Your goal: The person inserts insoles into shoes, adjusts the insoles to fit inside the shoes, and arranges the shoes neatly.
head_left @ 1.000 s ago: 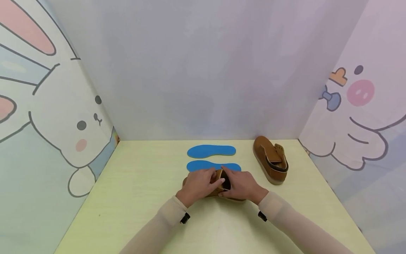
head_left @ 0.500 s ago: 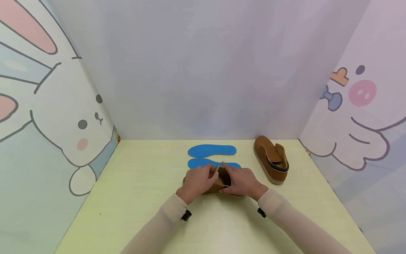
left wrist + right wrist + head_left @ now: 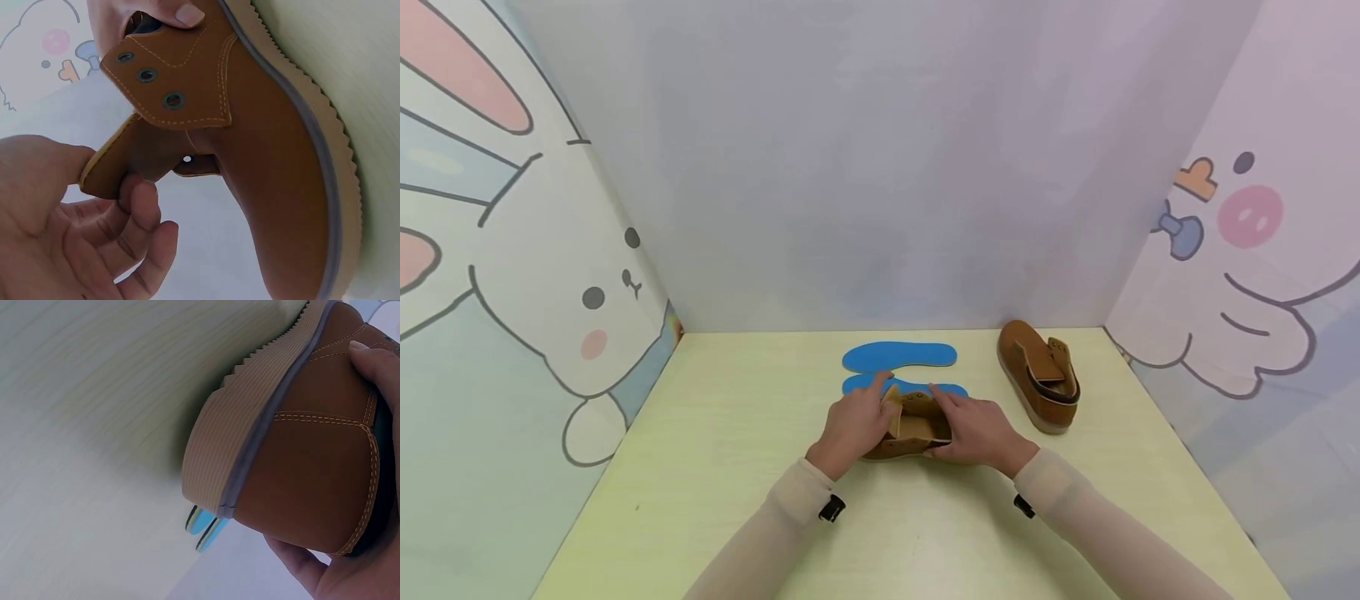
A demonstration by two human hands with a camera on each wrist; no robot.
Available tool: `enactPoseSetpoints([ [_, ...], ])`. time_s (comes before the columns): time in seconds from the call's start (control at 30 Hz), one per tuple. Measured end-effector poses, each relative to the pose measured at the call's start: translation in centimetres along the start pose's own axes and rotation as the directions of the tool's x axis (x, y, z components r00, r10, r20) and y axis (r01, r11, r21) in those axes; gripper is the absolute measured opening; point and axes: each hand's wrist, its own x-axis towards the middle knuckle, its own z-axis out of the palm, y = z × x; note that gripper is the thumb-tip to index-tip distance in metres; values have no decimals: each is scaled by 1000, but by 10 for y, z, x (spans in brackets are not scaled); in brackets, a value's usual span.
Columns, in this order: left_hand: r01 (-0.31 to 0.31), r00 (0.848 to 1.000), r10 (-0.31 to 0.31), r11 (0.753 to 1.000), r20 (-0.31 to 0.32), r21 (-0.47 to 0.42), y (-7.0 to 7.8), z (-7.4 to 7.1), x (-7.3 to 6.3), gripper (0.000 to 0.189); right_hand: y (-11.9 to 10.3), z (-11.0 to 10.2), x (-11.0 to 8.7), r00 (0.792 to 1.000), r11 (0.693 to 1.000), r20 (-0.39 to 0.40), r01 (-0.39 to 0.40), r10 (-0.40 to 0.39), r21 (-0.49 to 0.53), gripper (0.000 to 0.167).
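Observation:
A brown lace-up shoe [image 3: 887, 450] without laces stands on the table in front of me, toe to the left. My left hand [image 3: 850, 425] pinches its tongue [image 3: 134, 156] between thumb and fingers, pulling it up and forward from the opening. Round the heel collar, my right hand [image 3: 981, 433] grips the shoe, its thumb on the near side panel and its fingers at the far side. The eyelet flap [image 3: 165, 87] shows three metal eyelets. In the head view, the shoe's tan inside floor shows between the hands; the left hand covers the toe.
Two blue insoles lie behind the shoe: the far insole [image 3: 898, 356] in full, the near insole [image 3: 865, 383] partly covered by the left hand and shoe. A second brown shoe [image 3: 1030, 367] stands at the back right. Walls with cartoon prints border the table [image 3: 737, 400].
My left hand has drawn the tongue forward and left, and the shoe's opening shows wider. The right hand keeps its grip on the heel. Insoles and second shoe have stayed put.

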Motion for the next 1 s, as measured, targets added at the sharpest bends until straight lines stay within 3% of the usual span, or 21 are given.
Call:
enactPoseSetpoints([
  [0.13,-4,999,4,1000,-37,6,-8,1,-7,42,-1,1,0,1000,1000,18,-8,9,-12,110],
  [0.27,41,998,-43,999,-42,-32,-18,2,-12,44,-3,0,1,999,1000,36,-21,21,-9,104],
  [0.57,154,988,-150,975,39,-162,-35,5,-15,44,-4,-2,2,997,998,54,-63,62,9,89],
  [0.77,255,966,-248,961,78,-108,-41,12,-16,42,-4,0,2,997,998,48,-61,60,21,88],
  [0.83,236,971,-233,971,57,-42,-41,16,-14,40,-3,0,1,997,998,45,-63,62,16,88],
  [0.9,170,985,-170,986,21,3,-41,21,-12,38,-2,1,1,997,998,43,-63,62,14,89],
  [1.0,-36,999,37,998,-20,52,-40,26,-9,35,-1,2,1,997,998,44,-61,60,15,89],
])
